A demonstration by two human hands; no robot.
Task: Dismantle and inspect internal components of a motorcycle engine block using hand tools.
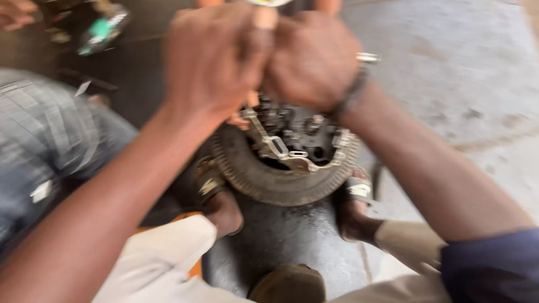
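My left hand (210, 59) and my right hand (314, 56) are raised together, both fisted around a pale upright handle (264, 19) between them. Its top and lower end are hidden or blurred. Below the hands lies a round ribbed metal part (281, 179), like a clutch or brake drum, with metal arms and springs (281, 148) inside. It rests on the dark ground between my two sandalled feet (222, 207), which press against its sides. A dark bracelet (351, 95) circles my right wrist.
Another person's jeans-clad leg (45, 140) sits at the left. A green and white object (101, 31) lies blurred at the top left. Grey concrete floor (449, 73) spreads at the right. A dark brown object (286, 283) lies at the bottom centre.
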